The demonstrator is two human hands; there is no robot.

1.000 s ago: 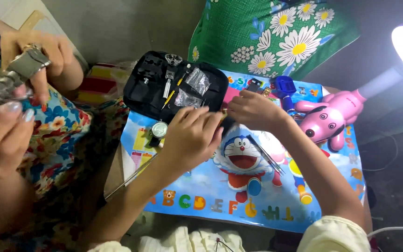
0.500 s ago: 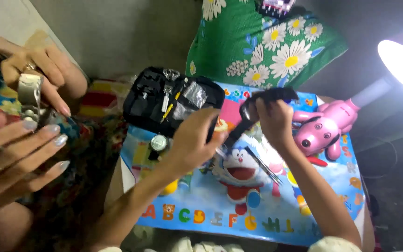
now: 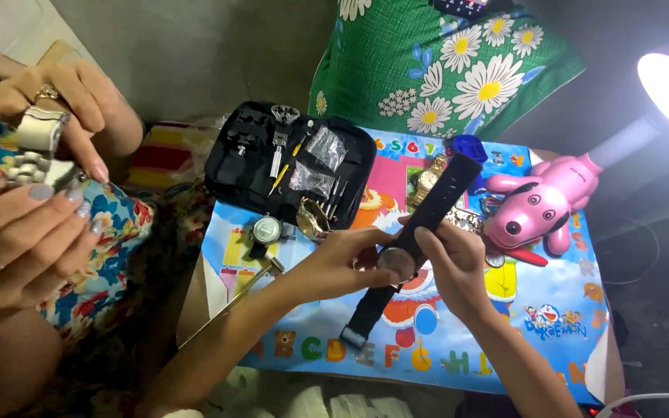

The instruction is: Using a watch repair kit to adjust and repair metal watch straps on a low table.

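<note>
While your left hand (image 3: 341, 259) pinches the round case of the black-strapped watch (image 3: 408, 251) from its left side, your right hand (image 3: 452, 259) closes on the same case from the right, so both hands are clamped on the watch and meet at its middle. The watch hangs just above the middle of the small table (image 3: 505, 340) with the bright cartoon-and-alphabet top, its case back turned up toward you; one half of the strap slants up toward the far edge, the other drops toward the near edge and ends in a buckle. At the far left corner of the table lies an open black tool case (image 3: 249, 166) with small tools, a yellow-handled driver and clear plastic bags in it. Just in front of the case, near the left edge, sits a round watch (image 3: 266, 230) with a pale dial, and beside it a gold-coloured watch case (image 3: 313, 219). A small hammer (image 3: 234, 298) rests slanted across the near left corner. Toward the far edge, behind the strap, another gold watch (image 3: 427, 182) lies next to a blue object (image 3: 469, 145). A pink dog-shaped lamp (image 3: 540, 205) stands at the right edge, its lit head off to the far right. Left of the table, another person's two hands (image 3: 32, 224) hold a metal-link watch band (image 3: 36, 147) over a flowered dress. A green cushion with daisies (image 3: 443, 62) lies beyond the far edge.
</note>
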